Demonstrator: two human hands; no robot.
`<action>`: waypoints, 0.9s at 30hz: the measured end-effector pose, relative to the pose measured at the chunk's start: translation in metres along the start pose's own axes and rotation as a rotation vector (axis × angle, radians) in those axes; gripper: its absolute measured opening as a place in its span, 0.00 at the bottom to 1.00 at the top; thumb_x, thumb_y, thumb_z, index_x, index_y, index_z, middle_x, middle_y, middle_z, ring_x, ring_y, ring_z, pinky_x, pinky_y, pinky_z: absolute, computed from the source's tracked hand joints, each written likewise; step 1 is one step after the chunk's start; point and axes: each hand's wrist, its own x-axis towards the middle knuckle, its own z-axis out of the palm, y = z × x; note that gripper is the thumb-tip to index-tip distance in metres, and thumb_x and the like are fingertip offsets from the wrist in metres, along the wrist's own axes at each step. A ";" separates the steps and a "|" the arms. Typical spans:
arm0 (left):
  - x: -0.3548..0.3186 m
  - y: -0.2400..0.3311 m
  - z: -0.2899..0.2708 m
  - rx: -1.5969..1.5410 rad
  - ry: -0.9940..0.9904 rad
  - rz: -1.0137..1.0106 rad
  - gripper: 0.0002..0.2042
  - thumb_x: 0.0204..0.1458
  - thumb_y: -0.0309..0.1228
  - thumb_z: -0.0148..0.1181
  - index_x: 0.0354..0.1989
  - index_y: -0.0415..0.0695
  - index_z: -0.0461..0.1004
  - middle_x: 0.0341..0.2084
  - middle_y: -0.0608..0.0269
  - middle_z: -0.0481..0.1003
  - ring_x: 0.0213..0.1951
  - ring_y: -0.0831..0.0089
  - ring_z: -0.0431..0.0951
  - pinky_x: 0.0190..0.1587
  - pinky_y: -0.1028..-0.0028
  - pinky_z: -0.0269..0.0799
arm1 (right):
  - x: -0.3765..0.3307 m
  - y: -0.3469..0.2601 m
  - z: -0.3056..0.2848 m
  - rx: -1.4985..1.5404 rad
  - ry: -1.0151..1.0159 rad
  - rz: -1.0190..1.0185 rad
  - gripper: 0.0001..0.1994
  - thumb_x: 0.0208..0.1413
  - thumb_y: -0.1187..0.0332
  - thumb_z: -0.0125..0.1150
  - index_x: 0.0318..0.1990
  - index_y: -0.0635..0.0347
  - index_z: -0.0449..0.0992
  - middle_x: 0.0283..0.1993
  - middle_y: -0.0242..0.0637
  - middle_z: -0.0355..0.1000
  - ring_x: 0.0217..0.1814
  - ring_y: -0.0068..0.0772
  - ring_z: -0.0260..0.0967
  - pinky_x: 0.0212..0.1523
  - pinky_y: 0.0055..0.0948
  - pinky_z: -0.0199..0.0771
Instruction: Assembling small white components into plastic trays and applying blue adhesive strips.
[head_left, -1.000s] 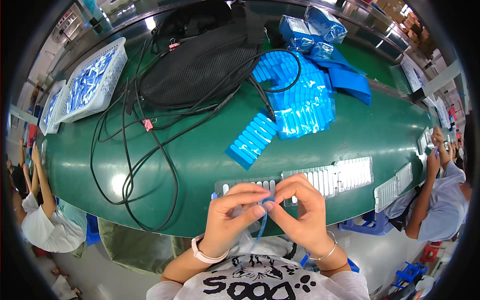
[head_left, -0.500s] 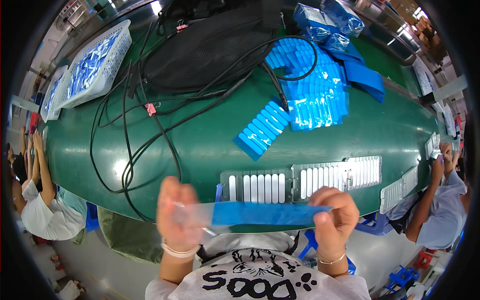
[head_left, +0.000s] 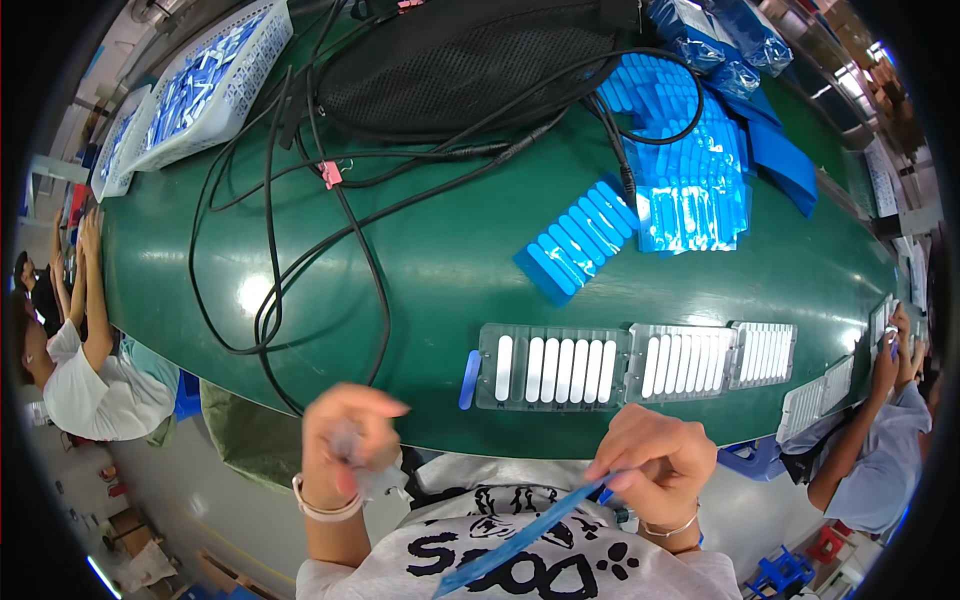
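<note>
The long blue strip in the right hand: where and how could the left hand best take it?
Probably at the lower-left end of the long blue strip, pinched from the left side. The right hand already pinches its upper end, and the strip slants down toward the left.

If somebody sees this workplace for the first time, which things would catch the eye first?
The eye would probably go first to the glossy blue sheets heaped at the upper right of the green table. Next come the black mesh bag at the top, with black cables looping below it, and, low in the view, the blue strip pinched by the right hand.
</note>
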 end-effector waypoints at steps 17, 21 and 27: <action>-0.024 0.000 -0.023 0.457 0.069 0.339 0.13 0.43 0.35 0.68 0.20 0.37 0.77 0.18 0.54 0.76 0.15 0.76 0.72 0.17 0.82 0.64 | 0.015 0.010 0.036 -0.190 -0.055 0.003 0.11 0.41 0.71 0.71 0.33 0.61 0.76 0.33 0.37 0.76 0.29 0.28 0.71 0.31 0.24 0.64; -0.044 0.023 -0.060 0.138 -0.020 0.499 0.10 0.40 0.30 0.71 0.18 0.41 0.75 0.17 0.59 0.74 0.15 0.77 0.71 0.15 0.80 0.63 | 0.020 0.020 0.055 -1.015 -0.226 -0.335 0.25 0.40 0.49 0.66 0.42 0.58 0.77 0.53 0.39 0.67 0.35 0.31 0.60 0.35 0.30 0.57; -0.054 0.041 -0.058 -0.156 -0.161 0.607 0.12 0.40 0.31 0.72 0.18 0.49 0.70 0.20 0.67 0.71 0.21 0.77 0.70 0.22 0.74 0.65 | -0.001 0.040 0.073 -1.369 -0.344 -0.295 0.22 0.39 0.52 0.67 0.40 0.57 0.78 0.53 0.31 0.67 0.42 0.31 0.53 0.38 0.35 0.51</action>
